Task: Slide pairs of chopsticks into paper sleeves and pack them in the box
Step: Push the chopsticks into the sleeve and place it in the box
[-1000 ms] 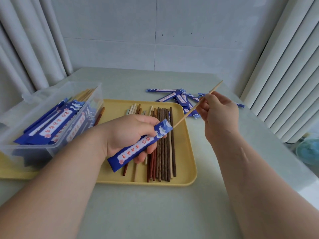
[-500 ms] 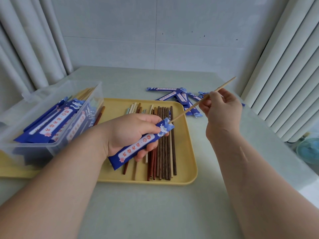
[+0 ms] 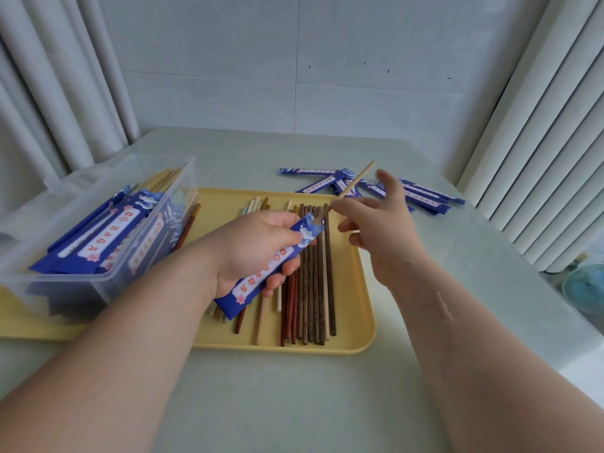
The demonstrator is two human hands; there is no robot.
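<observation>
The sleeve (image 3: 261, 279) is blue printed paper, smooth and a little shiny. The pale chopstick (image 3: 354, 183) in its mouth is bare light wood. The dark chopsticks (image 3: 315, 289) look like wood with grain lines. The yellow tray (image 3: 354, 308) is smooth, dull plastic. The box (image 3: 81, 289) on the left is clear, cloudy plastic. The table (image 3: 294, 403) is smooth and shines softly.

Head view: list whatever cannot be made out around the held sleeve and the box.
Head view.
The chopstick's lower end: hidden inside the blue sleeve; a second stick cannot be told.
The right hand: motion blur; whether it pinches the chopstick is unclear.
The box: left end cut off by the frame edge.
</observation>
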